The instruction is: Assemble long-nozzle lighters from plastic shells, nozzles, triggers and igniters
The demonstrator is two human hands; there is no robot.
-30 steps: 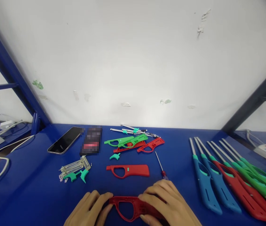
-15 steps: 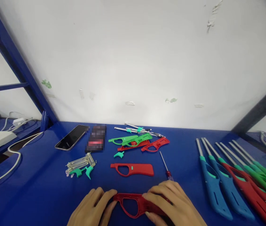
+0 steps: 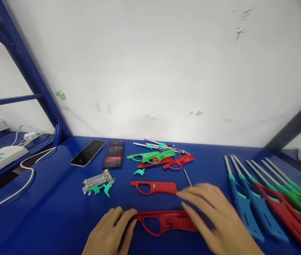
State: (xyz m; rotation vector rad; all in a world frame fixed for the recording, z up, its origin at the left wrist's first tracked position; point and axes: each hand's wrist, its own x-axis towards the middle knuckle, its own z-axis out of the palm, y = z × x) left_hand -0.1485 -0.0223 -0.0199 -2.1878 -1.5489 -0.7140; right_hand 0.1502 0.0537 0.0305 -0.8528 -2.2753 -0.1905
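My left hand [image 3: 111, 230] pinches the narrow left tip of a red lighter casing half [image 3: 175, 219], which lies hollow side up at the near edge of the view. Slightly blurred, my right hand [image 3: 214, 216] hovers over that half's wide right end with fingers apart. Its index fingertip is close to the right end of a second red casing half [image 3: 165, 187] lying just beyond; whether they touch I cannot tell. This second half has a small green piece at its middle. A screwdriver shaft [image 3: 188, 178] shows beyond my right hand, which hides the handle.
Clear fuel tanks [image 3: 95, 181] and green triggers [image 3: 107, 190] lie at the left. Green casing halves [image 3: 163, 156], another red half [image 3: 180, 161] and metal tubes [image 3: 150, 145] are piled at the back. Several long-nosed lighters [image 3: 246, 209] lie right. A phone [image 3: 87, 153] rests back left.
My right hand has let go of the near casing half's right end and moved up and right, its fingers spreading. My left hand keeps hold of the tip. The view has shifted slightly.
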